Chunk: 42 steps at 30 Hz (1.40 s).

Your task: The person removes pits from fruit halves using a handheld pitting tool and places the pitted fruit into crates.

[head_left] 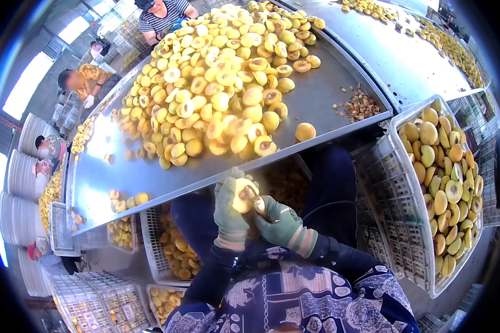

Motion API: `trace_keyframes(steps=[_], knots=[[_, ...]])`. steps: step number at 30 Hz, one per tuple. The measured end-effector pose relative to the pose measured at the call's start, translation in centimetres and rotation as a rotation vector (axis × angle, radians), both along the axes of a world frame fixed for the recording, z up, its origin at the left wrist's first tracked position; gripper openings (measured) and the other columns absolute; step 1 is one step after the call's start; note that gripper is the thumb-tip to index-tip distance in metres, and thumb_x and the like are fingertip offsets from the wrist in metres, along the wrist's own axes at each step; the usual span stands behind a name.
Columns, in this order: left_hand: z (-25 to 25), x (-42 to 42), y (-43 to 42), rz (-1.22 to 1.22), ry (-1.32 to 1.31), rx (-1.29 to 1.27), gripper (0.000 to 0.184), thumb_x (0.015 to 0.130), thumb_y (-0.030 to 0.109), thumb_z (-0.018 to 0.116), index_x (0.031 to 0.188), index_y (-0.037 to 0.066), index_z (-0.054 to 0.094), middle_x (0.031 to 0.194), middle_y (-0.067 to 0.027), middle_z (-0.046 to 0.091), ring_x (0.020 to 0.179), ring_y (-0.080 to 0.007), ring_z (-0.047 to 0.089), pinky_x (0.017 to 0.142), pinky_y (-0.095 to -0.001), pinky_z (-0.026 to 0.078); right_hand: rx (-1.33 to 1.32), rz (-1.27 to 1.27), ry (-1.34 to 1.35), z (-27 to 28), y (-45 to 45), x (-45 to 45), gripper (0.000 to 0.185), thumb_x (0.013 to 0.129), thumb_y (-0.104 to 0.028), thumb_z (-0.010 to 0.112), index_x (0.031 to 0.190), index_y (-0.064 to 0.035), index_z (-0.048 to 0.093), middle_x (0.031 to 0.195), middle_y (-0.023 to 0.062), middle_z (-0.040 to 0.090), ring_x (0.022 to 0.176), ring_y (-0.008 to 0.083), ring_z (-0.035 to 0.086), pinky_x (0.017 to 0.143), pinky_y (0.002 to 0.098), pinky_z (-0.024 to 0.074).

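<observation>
My left hand point(231, 213), in a grey-green glove, is closed around a halved yellow peach point(242, 195) with its cut face and brown centre turned up. My right hand point(280, 222), gloved in green with striped cuffs, grips a small pitting tool point(258, 205). Its tip lies against the middle of the peach half; the rest of the tool is mostly hidden by the fingers. Both hands are over my lap, just below the near edge of the metal table point(166, 191). On that table is a large heap of peach halves point(205, 94), some showing brown centres.
A small pile of brown pits point(361, 105) lies at the table's right corner. To my right stands a plastic crate point(391, 183) full of peach halves. More filled crates point(150, 238) are below the table on the left. Other people point(164, 16) work around the tables.
</observation>
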<state>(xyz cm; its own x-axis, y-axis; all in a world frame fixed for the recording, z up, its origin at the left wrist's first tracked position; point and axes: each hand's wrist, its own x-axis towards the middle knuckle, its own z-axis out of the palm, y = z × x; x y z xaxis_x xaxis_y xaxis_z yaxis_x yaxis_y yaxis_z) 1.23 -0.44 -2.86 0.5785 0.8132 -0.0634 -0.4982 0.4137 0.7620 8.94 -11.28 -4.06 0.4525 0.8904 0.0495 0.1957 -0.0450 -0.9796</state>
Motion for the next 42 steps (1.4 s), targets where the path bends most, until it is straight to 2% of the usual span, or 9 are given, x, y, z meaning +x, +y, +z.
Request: trace_keyframes(steps=[2, 9, 17, 20, 26, 30, 33, 39, 42], knots=[[0.4, 0.6, -0.8, 0.091, -0.025, 0.0, 0.04, 0.093, 0.026, 0.058, 0.122, -0.002, 0.054, 0.106, -0.0133, 0.06, 0.095, -0.0277, 0.06, 0.085, -0.0414, 0.052, -0.017, -0.019, -0.038, -0.1, -0.1, -0.3, 0.025, 0.086, -0.029, 0.066, 0.1, -0.0107, 0.056, 0.082, 0.0173, 0.064, 0.073, 0.0378, 0.063, 0.065, 0.0439, 0.0493], [0.3, 0.7, -0.9, 0.13, -0.061, 0.128, 0.035, 0.091, 0.021, 0.058, 0.118, -0.001, 0.058, 0.108, -0.0143, 0.063, 0.098, -0.0289, 0.062, 0.085, -0.0436, 0.054, 0.016, -0.036, 0.023, -0.5, 0.3, -0.9, 0.025, 0.086, -0.029, 0.065, 0.098, -0.0099, 0.055, 0.083, 0.0197, 0.064, 0.075, 0.0401, 0.063, 0.067, 0.0459, 0.0492], [0.1, -0.4, -0.6, 0.084, 0.132, -0.081, 0.032, 0.09, 0.022, 0.06, 0.113, -0.001, 0.061, 0.105, -0.0172, 0.066, 0.092, -0.0338, 0.066, 0.076, -0.0462, 0.058, -0.17, 0.203, 0.023, -0.6, -0.1, 0.7, 0.032, 0.085, -0.029, 0.066, 0.108, -0.0085, 0.059, 0.092, 0.0187, 0.067, 0.085, 0.0362, 0.066, 0.074, 0.0416, 0.0515], [0.0, -0.5, -0.7, 0.096, 0.136, -0.047, 0.032, 0.091, 0.023, 0.06, 0.113, -0.002, 0.061, 0.106, -0.0185, 0.066, 0.091, -0.0345, 0.066, 0.076, -0.0473, 0.058, -0.229, 0.26, -0.032, -0.1, -0.2, 1.0, 0.032, 0.086, -0.029, 0.066, 0.109, -0.0082, 0.06, 0.093, 0.0178, 0.068, 0.086, 0.0347, 0.066, 0.075, 0.0403, 0.0515], [0.0, -1.3, 0.3, -0.067, 0.235, -0.132, 0.031, 0.091, 0.021, 0.06, 0.112, -0.002, 0.062, 0.101, -0.0188, 0.067, 0.088, -0.0333, 0.067, 0.072, -0.0447, 0.059, -0.248, 0.343, -0.099, 0.6, -0.3, 2.2, 0.034, 0.087, -0.03, 0.066, 0.113, -0.0091, 0.061, 0.095, 0.0147, 0.068, 0.086, 0.0307, 0.067, 0.075, 0.0366, 0.0508], [-0.4, -1.1, 0.0, -0.012, 0.277, -0.07, 0.027, 0.091, 0.018, 0.061, 0.109, -0.002, 0.063, 0.099, -0.0186, 0.068, 0.085, -0.0321, 0.068, 0.069, -0.0433, 0.06, -0.285, 0.418, -0.099, 0.3, -0.2, 2.8, 0.035, 0.087, -0.03, 0.066, 0.115, -0.0093, 0.061, 0.095, 0.0133, 0.069, 0.088, 0.0285, 0.067, 0.076, 0.0347, 0.0503], [0.0, -0.6, -0.5, 0.072, 0.29, -0.077, 0.024, 0.092, 0.016, 0.061, 0.108, -0.002, 0.063, 0.1, -0.019, 0.068, 0.084, -0.0321, 0.068, 0.068, -0.0431, 0.06, -0.15, 0.345, 0.039, -1.4, 0.1, 1.6, 0.033, 0.086, -0.028, 0.066, 0.112, -0.0087, 0.062, 0.094, 0.0135, 0.069, 0.087, 0.0275, 0.067, 0.077, 0.0336, 0.0504], [-0.4, -0.6, -0.9, 0.124, 0.284, -0.01, 0.024, 0.091, 0.016, 0.062, 0.107, -0.002, 0.063, 0.101, -0.0195, 0.068, 0.084, -0.0331, 0.069, 0.067, -0.0437, 0.061, -0.426, 0.426, -0.124, 2.3, 0.1, 2.6, 0.03, 0.088, -0.029, 0.065, 0.109, -0.0083, 0.064, 0.099, 0.0117, 0.069, 0.094, 0.0234, 0.066, 0.083, 0.0314, 0.0497], [-0.2, -1.0, -0.5, 0.046, 0.307, -0.055, 0.026, 0.091, 0.017, 0.062, 0.108, -0.002, 0.063, 0.101, -0.0195, 0.068, 0.085, -0.0331, 0.069, 0.069, -0.0437, 0.06, -0.363, 0.409, 0.308, 1.9, -0.2, 2.0, 0.031, 0.09, -0.031, 0.063, 0.111, -0.0079, 0.063, 0.1, 0.0115, 0.068, 0.095, 0.0246, 0.065, 0.083, 0.0323, 0.0489]])
